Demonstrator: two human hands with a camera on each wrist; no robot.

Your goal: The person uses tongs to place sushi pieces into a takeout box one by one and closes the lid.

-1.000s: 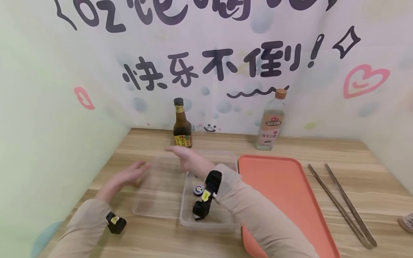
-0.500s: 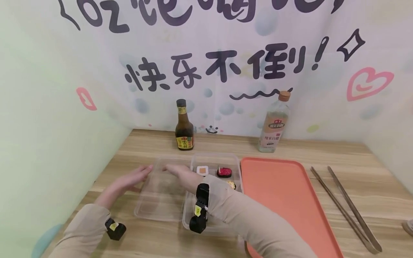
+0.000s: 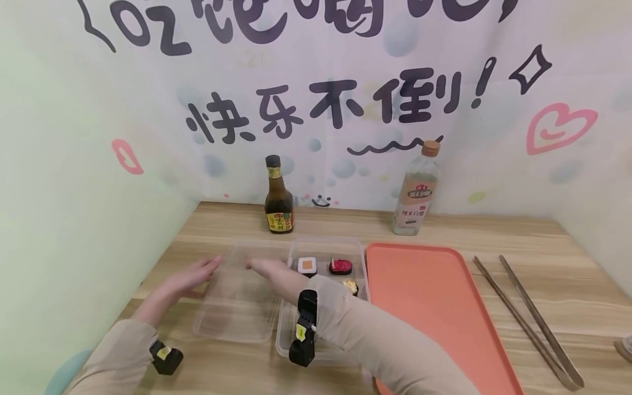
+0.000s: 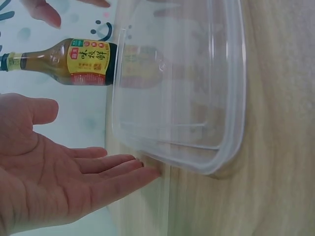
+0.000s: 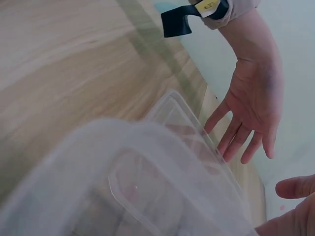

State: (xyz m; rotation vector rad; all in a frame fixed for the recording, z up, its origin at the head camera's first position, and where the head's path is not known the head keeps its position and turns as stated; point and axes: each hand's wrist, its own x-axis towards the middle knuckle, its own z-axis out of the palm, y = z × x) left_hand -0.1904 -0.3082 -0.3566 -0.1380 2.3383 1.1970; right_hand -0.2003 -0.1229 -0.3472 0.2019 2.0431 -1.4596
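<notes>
A clear plastic lid [image 3: 237,312] lies on the table, left of a clear plastic box [image 3: 323,241]. Along the lid's left edge is my left hand [image 3: 196,274]; in the left wrist view its palm shows and its fingers are nearly straight, fingertips close to the rim. Whether they touch it I cannot tell. My right hand [image 3: 274,274] reaches across the box to the lid's right part, its fingertips partly hidden. Inside the box sit a white sushi piece with an orange centre [image 3: 307,265], a red-topped piece [image 3: 340,266] and a yellow-topped piece [image 3: 351,286]. My right forearm covers the rest.
An orange tray [image 3: 419,285] lies right of the box, with metal tongs [image 3: 530,321] beyond it. A dark sauce bottle [image 3: 280,200] and a clear vinegar bottle [image 3: 417,192] stand at the back near the wall. A small object [image 3: 624,348] sits at the right edge.
My right hand has come down from above the box to the lid's side. Over the last half second the lid and my left hand have shifted slightly left.
</notes>
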